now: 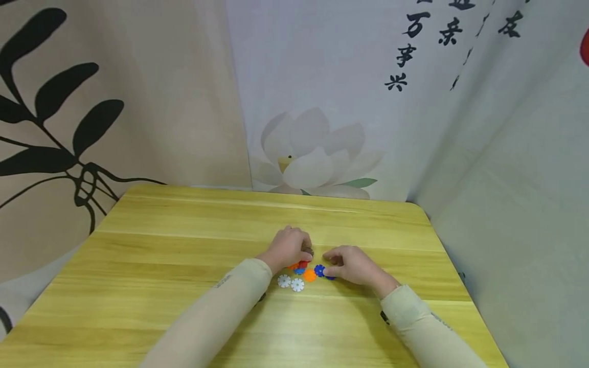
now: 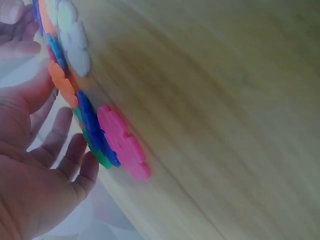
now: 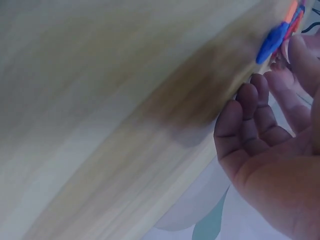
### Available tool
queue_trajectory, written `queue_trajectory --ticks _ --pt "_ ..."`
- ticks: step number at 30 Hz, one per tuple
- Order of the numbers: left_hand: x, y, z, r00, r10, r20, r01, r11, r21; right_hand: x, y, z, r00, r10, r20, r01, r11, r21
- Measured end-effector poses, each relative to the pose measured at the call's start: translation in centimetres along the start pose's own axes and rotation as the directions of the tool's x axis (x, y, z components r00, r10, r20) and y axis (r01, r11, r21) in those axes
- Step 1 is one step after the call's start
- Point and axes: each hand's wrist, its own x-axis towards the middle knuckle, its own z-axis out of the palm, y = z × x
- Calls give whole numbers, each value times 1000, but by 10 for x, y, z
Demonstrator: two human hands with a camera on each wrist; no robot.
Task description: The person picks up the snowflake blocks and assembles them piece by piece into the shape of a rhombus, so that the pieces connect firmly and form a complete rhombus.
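Observation:
My left hand is over the far side of a small cluster of flat, notched plastic snowflake discs, fingers bent downward. Its thumb is close to a red disc; whether anything is pinched is hidden. In the left wrist view, a pink disc, a blue disc and a green disc lie near its loosely bent fingers. To the right, my right hand has thumb and fingers apart, the thumb touching or just above a dark blue disc. Another blue disc sits beside that thumb.
Two white discs lie at the near side of the cluster, beside an orange disc. The wooden table reaches back to a printed curtain. Another curtain hangs along the right edge.

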Motion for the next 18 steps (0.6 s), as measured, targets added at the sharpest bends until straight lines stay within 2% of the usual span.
queue_trajectory --ticks 3,6,11,13,18 --pt "-1 -5 -1 999 -19 -33 16 996 -90 0 -3 2 1000 -27 8 27 1000 -10" --pt "-5 -12 -8 995 -54 -80 37 979 -202 3 -7 4 998 -62 13 63 997 -36" --pt "-16 -26 -22 979 -145 -145 73 908 -412 5 -14 7 996 -89 19 90 994 -62" --pt "-22 -31 -27 972 -194 -129 102 851 -515 5 -16 8 996 -82 25 83 995 -54" --pt "-34 -39 -35 954 -295 -46 173 671 -721 7 -18 6 997 -71 37 72 996 -44"
